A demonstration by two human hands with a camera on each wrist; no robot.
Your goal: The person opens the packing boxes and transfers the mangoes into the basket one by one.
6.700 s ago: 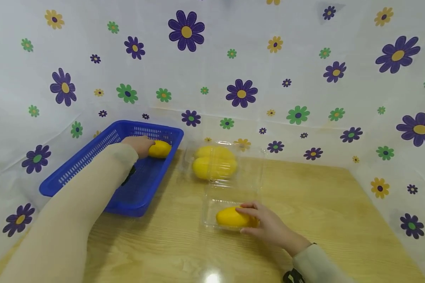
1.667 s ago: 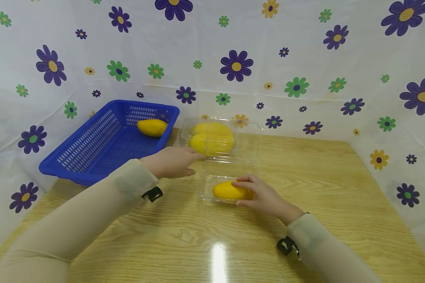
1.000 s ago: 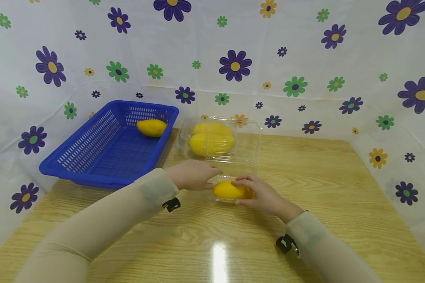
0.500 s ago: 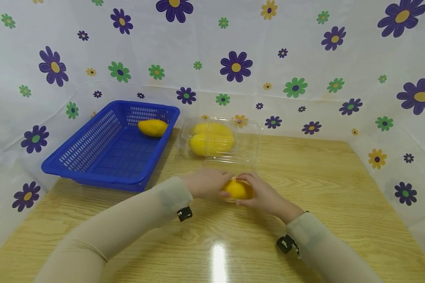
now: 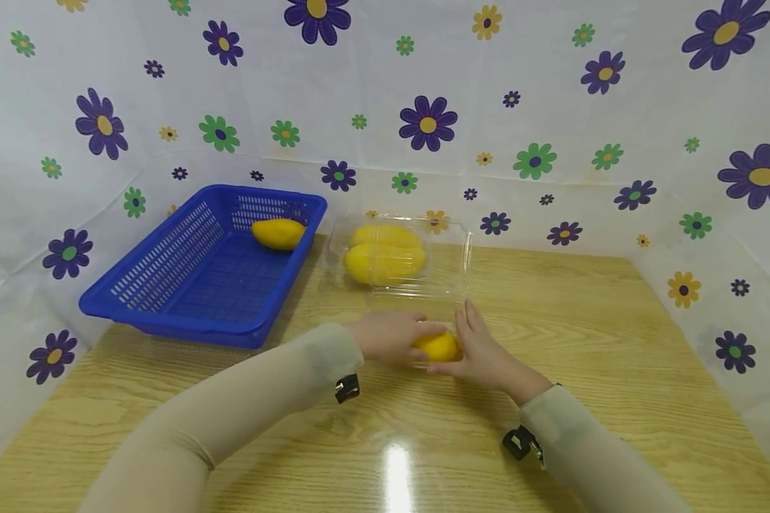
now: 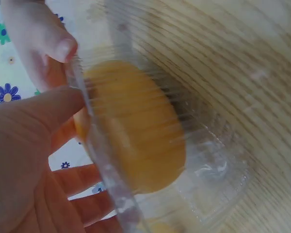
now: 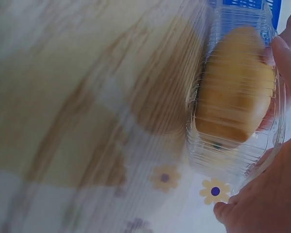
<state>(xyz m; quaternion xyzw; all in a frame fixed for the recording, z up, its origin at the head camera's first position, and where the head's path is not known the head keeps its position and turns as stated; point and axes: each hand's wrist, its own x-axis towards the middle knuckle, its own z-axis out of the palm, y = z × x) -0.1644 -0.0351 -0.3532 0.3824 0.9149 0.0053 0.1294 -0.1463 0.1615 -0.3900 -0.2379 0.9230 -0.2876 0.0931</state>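
Observation:
A yellow mango (image 5: 439,347) lies in the front tray of a clear plastic container (image 6: 218,167), near the middle of the table. My left hand (image 5: 391,336) reaches over from the left and grips the mango, with the thumb by the tray's near wall. At the mango's right end my right hand (image 5: 484,356) rests against the tray rim, fingers extended upward and thumb at the near edge. Through the clear wall, the mango (image 7: 235,85) shows in the right wrist view. The left fingertips are partly hidden in the head view.
A blue plastic basket (image 5: 263,335) stands at the left, with another mango (image 5: 279,234) in its far right corner. Two more mangoes (image 5: 385,262) show through clear plastic (image 5: 449,256) behind the tray. A flowered sheet (image 5: 372,85) hangs behind the wooden table (image 5: 552,320).
My left hand has left the basket, where a mango now lies, and moved right onto the mango in the tray. My right fingers have lifted off that mango and straightened.

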